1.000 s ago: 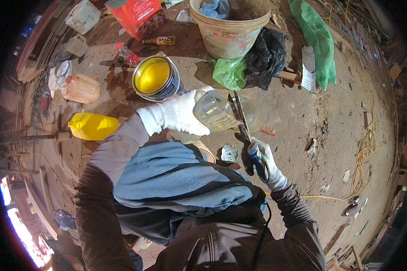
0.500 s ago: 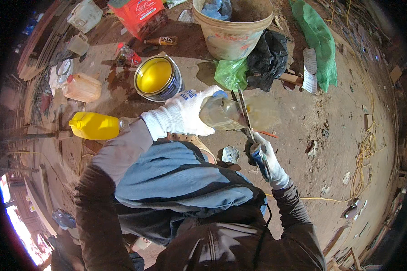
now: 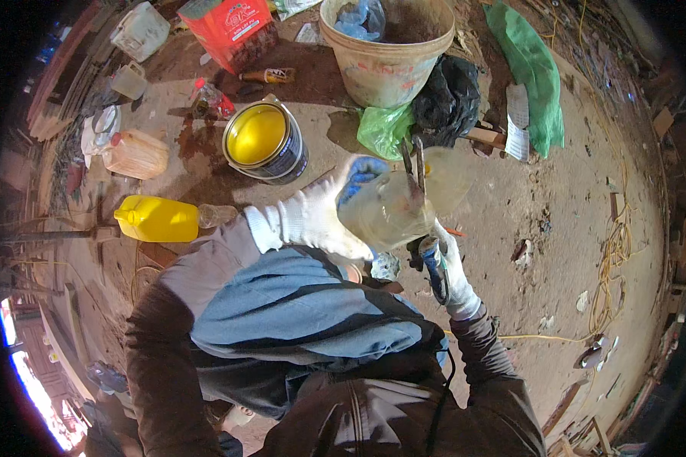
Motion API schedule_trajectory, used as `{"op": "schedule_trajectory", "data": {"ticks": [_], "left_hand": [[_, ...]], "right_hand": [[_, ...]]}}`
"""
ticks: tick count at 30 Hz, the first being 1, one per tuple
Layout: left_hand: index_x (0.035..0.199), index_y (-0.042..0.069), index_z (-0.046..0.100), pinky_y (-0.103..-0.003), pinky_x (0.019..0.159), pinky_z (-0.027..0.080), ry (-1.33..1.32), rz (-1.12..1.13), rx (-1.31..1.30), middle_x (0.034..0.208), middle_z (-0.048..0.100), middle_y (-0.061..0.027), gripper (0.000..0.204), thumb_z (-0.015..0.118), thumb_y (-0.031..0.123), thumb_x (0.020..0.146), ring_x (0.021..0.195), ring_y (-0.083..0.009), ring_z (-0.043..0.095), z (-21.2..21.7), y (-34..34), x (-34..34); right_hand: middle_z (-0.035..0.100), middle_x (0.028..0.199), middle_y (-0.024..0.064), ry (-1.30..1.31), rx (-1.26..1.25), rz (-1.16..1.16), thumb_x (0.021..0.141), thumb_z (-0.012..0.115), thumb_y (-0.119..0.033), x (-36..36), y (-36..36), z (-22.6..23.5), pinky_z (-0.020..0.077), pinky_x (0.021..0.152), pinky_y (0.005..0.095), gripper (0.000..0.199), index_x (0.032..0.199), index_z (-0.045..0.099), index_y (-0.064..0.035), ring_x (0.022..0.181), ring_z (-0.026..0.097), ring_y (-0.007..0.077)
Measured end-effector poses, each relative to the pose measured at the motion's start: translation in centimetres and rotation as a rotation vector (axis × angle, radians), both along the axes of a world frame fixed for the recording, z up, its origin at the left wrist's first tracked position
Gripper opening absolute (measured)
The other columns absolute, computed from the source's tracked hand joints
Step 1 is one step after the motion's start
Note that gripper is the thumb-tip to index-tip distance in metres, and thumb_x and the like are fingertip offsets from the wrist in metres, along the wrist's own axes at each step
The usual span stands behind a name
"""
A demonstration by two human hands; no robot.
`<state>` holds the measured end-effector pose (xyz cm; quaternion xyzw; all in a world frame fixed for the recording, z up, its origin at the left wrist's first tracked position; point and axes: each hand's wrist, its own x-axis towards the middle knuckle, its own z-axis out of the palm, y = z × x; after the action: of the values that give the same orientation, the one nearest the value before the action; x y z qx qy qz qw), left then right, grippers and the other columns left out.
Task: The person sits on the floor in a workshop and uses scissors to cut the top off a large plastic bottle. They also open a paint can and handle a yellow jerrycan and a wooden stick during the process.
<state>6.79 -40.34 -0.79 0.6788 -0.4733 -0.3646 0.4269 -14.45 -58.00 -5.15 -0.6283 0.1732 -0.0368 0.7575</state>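
Note:
My left hand (image 3: 324, 209), in a white glove with blue on the fingers, is wrapped round a cloudy clear plastic bottle (image 3: 381, 209). The bottle is partly cut: its far right part (image 3: 450, 179) hangs open beyond the cut. My right hand (image 3: 453, 274), also gloved in white, grips blue-handled scissors (image 3: 434, 268). Their dark blades stand apart and lie across the bottle, pointing away from me. How the lower blade sits inside the plastic is hard to tell. An open can of yellow paint (image 3: 263, 141) stands just beyond my left hand.
A large whitish bucket (image 3: 389, 72) stands at the back, with green (image 3: 386, 131) and black plastic bags (image 3: 450, 99) against it. To the left are a yellow jug (image 3: 158, 218), a pinkish jug (image 3: 136, 154) and a red box (image 3: 232, 34). A yellow cord (image 3: 616, 259) lies on the right.
The bottle has turned in my left hand, its cut end tipping toward me. The scissors' blades now stand more upright, a little farther along the plastic.

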Motion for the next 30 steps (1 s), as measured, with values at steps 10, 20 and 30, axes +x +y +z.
{"op": "schedule_trajectory", "data": {"ticks": [10,20,30], "left_hand": [[0.141,0.008,0.041,-0.046,0.101,0.046,-0.602,-0.043,0.352,0.131,0.057,-0.0127,0.094,0.088,0.033,0.063,0.120,-0.0324,0.056,2.1,-2.3,1.2],[0.135,0.025,0.056,-0.051,0.100,0.038,-1.381,-0.012,0.197,0.115,0.058,-0.0044,0.060,0.068,0.025,0.077,0.109,-0.0237,0.056,0.2,-3.8,0.9],[0.122,0.016,0.063,-0.052,0.100,0.037,-1.488,0.259,0.055,0.119,0.062,0.0006,0.036,0.055,0.020,0.087,0.108,-0.0169,0.057,-1.3,-3.6,1.1]], "right_hand": [[0.060,0.121,0.0133,0.237,-0.263,0.158,0.096,0.062,-0.050,-2.7,-4.3,0.6,0.0442,0.094,0.0302,0.075,0.146,0.041,0.0031,0.107,0.054,0.0178],[0.056,0.137,0.0267,0.447,-0.744,0.127,0.093,0.065,-0.051,-2.6,-1.6,5.1,0.0411,0.109,0.0392,0.079,0.141,0.044,0.0092,0.130,0.054,0.0317],[0.066,0.119,0.0228,0.367,-1.101,0.141,0.094,0.063,-0.048,-0.2,-3.2,6.4,0.0506,0.092,0.0403,0.066,0.136,0.052,0.0020,0.109,0.066,0.0376]]}}
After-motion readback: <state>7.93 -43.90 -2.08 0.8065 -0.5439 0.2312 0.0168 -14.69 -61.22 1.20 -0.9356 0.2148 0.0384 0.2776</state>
